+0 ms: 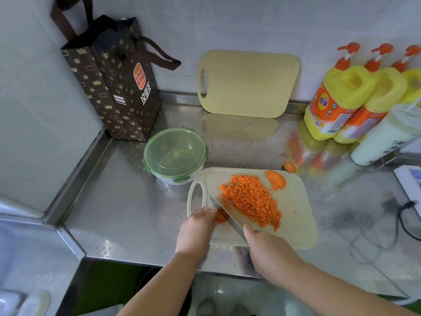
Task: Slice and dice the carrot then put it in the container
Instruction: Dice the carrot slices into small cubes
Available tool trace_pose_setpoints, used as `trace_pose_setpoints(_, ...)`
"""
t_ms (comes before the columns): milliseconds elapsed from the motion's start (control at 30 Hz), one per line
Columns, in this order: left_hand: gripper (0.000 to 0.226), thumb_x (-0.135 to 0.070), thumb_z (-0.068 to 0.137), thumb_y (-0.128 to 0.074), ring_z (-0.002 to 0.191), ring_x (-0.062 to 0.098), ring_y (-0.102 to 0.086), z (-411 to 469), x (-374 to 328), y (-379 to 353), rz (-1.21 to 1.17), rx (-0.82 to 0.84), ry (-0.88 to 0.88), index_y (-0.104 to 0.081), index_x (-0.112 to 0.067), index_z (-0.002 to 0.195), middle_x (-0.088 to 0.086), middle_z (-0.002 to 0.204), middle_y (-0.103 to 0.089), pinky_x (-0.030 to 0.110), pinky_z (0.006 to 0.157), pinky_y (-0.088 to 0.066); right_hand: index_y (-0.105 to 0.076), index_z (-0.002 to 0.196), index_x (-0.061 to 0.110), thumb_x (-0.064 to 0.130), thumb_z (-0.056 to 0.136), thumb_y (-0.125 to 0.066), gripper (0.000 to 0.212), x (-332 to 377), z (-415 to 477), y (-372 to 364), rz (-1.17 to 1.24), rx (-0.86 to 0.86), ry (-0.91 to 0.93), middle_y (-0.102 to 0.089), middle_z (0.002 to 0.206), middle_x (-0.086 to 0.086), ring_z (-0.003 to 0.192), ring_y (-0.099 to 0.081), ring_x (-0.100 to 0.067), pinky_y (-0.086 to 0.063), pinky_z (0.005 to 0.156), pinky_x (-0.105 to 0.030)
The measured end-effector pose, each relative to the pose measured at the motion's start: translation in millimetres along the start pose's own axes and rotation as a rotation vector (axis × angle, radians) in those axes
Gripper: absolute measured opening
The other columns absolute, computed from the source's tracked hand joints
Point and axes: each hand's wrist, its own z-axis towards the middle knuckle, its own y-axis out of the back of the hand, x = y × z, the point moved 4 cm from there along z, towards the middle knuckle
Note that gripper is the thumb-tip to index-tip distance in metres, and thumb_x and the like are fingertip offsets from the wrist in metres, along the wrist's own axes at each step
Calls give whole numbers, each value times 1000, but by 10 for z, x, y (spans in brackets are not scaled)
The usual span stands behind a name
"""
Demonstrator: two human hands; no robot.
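Note:
A pale cutting board (296,215) lies on the steel counter with a heap of diced carrot (250,199) on it. Carrot slices (276,180) lie at its far edge. My left hand (197,229) holds a small carrot piece (219,218) down against the board near the handle hole. My right hand (268,249) grips the knife (224,212), whose blade rests on that piece. The round container (175,153) with a green lid shut on it stands just beyond the board's left end.
A carrot end (289,166) lies on the counter past the board. A second board (248,84) leans on the back wall. A brown paper bag (118,87) stands back left. Yellow soap bottles (341,101) and a white bottle (385,137) crowd the right. A cable (401,215) trails at right.

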Motion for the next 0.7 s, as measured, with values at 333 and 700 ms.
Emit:
trace_pose_setpoints(333,10,-29,91,-60,95,6,-58,-44,-21,77,-132,-45,-2,-67,-29,97,-13,100,-62,23,76,-47,-34,130,16,14,99,-35,31,-34,94,79,136,-149,-72,-62,98,-5,83,-61,-26,-35,53,-29)
trace_pose_setpoints(700,14,-33,92,-58,93,10,-60,-11,45,42,-46,-13,-20,-67,-29,102,-13,102,-63,33,74,-52,-20,146,13,2,95,-37,56,91,-89,109,48,-71,-23,-61,109,-5,73,-45,-20,-21,45,-23)
